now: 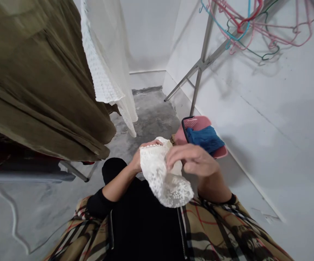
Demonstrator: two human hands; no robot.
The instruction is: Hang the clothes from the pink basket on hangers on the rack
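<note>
The left hand (145,156) pinches the top edge of a white lace cloth (164,179), and the right hand (193,159) rests on it, fingers curled and pressed together.

Lace cloth (164,181): white, and there's a floral pattern running all through it!
Hanging garment (37,79): olive brown, plain, no pattern showing.
Knitted cloth (102,69): white again, with a fine, nubbly open weave.
Hangers (279,38): mostly pink, with teal and dark green in the tangle.
Basket (200,123): bright pink, dark along one rim.
Bundled cloth (204,139): deep blue.
Plaid wrap (216,228): tan, checked in black, white and red.
Top (146,224): solid black.
Floor (151,116): mottled grey, blotchy dark patches.
</note>
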